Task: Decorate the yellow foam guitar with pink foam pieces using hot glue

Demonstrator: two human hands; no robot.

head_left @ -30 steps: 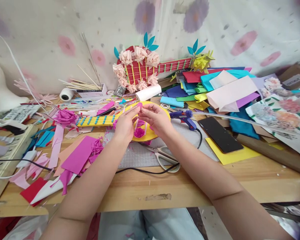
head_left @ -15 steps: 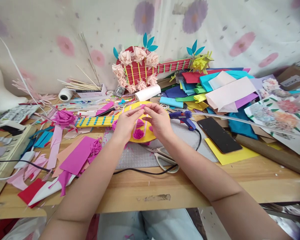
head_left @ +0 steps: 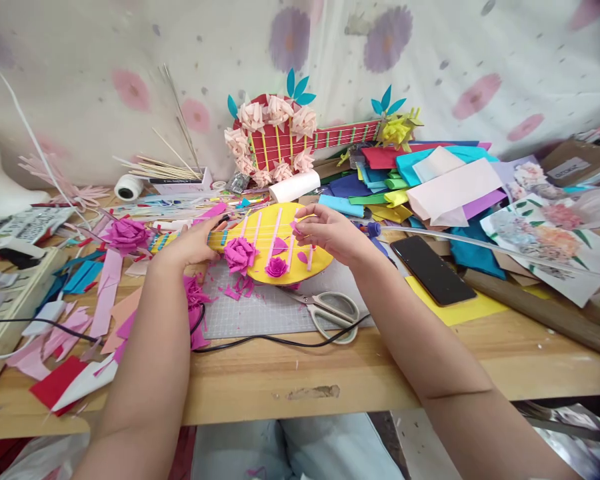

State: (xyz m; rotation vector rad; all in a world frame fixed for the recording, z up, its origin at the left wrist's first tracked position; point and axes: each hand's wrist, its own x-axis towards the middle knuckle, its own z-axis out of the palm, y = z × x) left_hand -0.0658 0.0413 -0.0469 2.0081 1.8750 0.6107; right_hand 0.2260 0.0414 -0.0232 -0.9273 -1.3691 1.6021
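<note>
A yellow paper guitar (head_left: pixel 261 269) lies on the grey cutting mat (head_left: pixel 260 317), with pale pink strips and thin strings across its body. Magenta paper roses and petals sit on it, the larger rose (head_left: pixel 240 255) at the neck end and a smaller rose (head_left: pixel 277 267) nearer me. My left hand (head_left: pixel 193 245) is closed round the guitar's striped neck, thumb on the near side. Over the far right of the body, my right hand (head_left: pixel 325 230) pinches a small magenta paper piece (head_left: pixel 295 228), mostly hidden by the fingers.
Scissors (head_left: pixel 333 313) and a black cord lie in front of the guitar. A blue glue gun (head_left: pixel 373 230) is partly behind my right wrist. A phone (head_left: pixel 433 270) rests on yellow paper at right. Behind stands a red paper guitar (head_left: pixel 275 150); magenta scraps (head_left: pixel 195 293) lie at left.
My left hand has left my right hand and moved left onto the guitar's neck. My right hand has shifted slightly right, still over the body. The large rose is now uncovered.
</note>
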